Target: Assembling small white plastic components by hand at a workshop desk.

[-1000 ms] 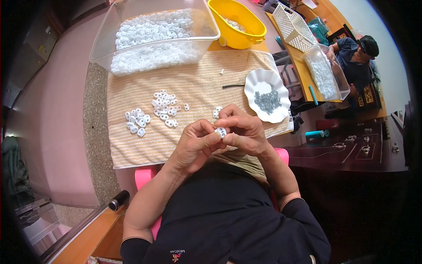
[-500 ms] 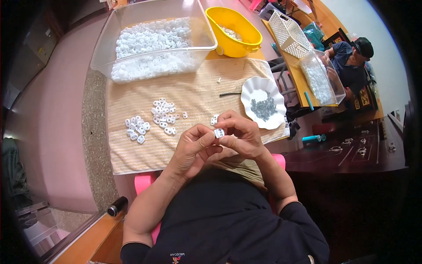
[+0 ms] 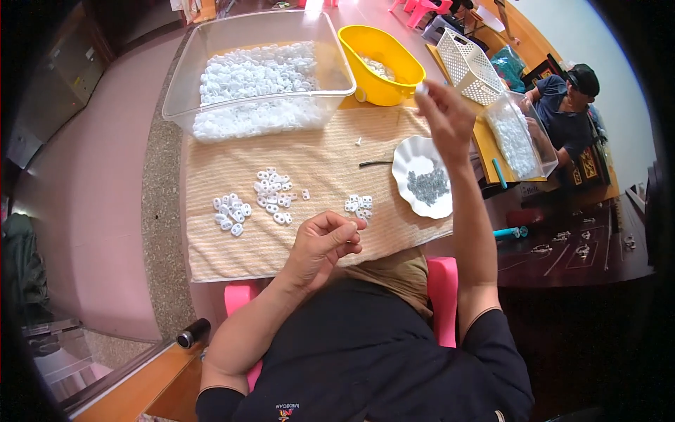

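My right hand is raised beside the yellow tub, with a small white plastic piece pinched at its fingertips. Low over the near part of the cloth, my left hand has its thumb and fingers pressed together; whatever they hold, if anything, cannot be made out. Just beyond it lies a small group of white two-holed plastic pieces. Two more piles of such pieces, one in the middle and one at the left, rest on the striped cloth.
A large clear bin full of white pieces stands at the back left. A wavy white plate holds small grey parts. Near it lie a black rod and a tiny white part. Another person works at the right.
My right hand has left my left hand and risen far right toward the yellow tub, carrying the white piece. The group beyond my left hand is uncovered. The whole view has shifted slightly.
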Demonstrator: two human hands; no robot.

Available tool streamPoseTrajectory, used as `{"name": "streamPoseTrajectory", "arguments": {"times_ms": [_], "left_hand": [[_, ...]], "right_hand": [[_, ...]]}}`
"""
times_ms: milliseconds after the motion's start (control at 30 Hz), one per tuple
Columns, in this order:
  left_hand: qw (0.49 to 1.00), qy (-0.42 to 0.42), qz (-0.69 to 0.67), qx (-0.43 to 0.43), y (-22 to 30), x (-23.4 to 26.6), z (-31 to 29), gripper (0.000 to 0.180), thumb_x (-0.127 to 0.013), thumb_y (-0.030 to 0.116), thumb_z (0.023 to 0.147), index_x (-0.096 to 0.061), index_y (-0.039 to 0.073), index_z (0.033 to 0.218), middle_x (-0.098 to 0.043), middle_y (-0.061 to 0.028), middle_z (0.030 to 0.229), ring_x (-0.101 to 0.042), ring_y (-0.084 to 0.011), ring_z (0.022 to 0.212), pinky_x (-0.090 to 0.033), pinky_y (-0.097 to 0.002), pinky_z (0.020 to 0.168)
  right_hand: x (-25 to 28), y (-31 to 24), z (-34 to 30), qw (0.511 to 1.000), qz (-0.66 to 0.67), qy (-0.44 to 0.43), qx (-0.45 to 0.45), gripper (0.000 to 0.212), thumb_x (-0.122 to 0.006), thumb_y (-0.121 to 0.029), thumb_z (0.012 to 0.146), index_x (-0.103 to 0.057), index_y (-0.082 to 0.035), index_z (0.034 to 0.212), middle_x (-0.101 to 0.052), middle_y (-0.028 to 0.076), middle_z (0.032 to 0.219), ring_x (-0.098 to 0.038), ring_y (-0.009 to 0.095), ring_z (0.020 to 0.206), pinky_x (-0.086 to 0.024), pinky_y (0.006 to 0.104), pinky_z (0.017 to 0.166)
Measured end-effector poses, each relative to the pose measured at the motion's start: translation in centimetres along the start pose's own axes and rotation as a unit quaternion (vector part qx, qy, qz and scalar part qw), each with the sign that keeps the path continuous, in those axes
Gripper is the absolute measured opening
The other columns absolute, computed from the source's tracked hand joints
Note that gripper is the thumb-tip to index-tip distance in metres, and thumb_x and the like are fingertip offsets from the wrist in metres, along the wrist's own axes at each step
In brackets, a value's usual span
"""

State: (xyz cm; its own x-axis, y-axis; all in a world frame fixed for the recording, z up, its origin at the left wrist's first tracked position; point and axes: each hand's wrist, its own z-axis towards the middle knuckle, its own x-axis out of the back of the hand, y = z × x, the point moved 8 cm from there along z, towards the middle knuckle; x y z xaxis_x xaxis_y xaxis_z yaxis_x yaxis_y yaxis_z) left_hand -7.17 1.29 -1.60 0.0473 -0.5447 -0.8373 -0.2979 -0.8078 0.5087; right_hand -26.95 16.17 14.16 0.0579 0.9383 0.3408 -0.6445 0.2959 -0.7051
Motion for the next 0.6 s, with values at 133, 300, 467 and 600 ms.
{"name": "streamPoseTrajectory", "arguments": {"times_ms": [133,300,467,600], "left_hand": [[1.0,-0.003,0.026,0.01,-0.3,-0.7,0.0,0.006,-0.066,0.008,0.088,-0.062,0.004,0.087,-0.066,-0.0112,0.1,-0.063,-0.0114,0.076,-0.055,-0.0286,0.073],[0.998,-0.014,0.064,-0.017,0.3,-0.7,0.0,0.008,-0.068,0.007,0.086,-0.063,0.001,0.087,-0.066,-0.0118,0.098,-0.06,-0.0112,0.077,-0.053,-0.0274,0.074],[0.993,-0.051,0.103,-0.038,0.1,-1.5,-0.4,0.009,-0.069,0.008,0.086,-0.064,0.0,0.088,-0.066,-0.0077,0.09,-0.059,-0.0087,0.075,-0.05,-0.0232,0.069],[0.99,-0.053,0.119,-0.052,-0.2,-1.4,-0.4,0.01,-0.069,0.008,0.085,-0.064,0.0,0.088,-0.067,-0.0079,0.093,-0.059,-0.0081,0.075,-0.049,-0.0217,0.068]], "right_hand": [[0.8,3.3,5.6,0.985,-0.173,0.02,0.015,0.037,-0.069,-0.027,0.084,-0.067,0.002,0.107,-0.069,0.01,0.084,-0.066,0.018,0.067,-0.052,0.0273,0.061],[-2.7,0.7,2.3,0.971,-0.229,-0.016,0.072,0.018,-0.071,-0.01,0.081,-0.068,-0.002,0.096,-0.067,0.012,0.08,-0.065,0.02,0.065,-0.051,0.0311,0.059],[-11.7,-2.9,-8.4,0.955,-0.006,-0.296,0.02,0.015,-0.07,0.001,0.078,-0.066,-0.001,0.093,-0.063,0.008,0.08,-0.06,0.013,0.067,-0.048,0.0264,0.058],[-15.7,-3.0,-12.1,0.9,-0.134,-0.412,0.054,0.02,-0.068,-0.018,0.08,-0.069,-0.004,0.094,-0.064,0.012,0.092,-0.063,0.033,0.081,-0.051,0.039,0.072]]}}
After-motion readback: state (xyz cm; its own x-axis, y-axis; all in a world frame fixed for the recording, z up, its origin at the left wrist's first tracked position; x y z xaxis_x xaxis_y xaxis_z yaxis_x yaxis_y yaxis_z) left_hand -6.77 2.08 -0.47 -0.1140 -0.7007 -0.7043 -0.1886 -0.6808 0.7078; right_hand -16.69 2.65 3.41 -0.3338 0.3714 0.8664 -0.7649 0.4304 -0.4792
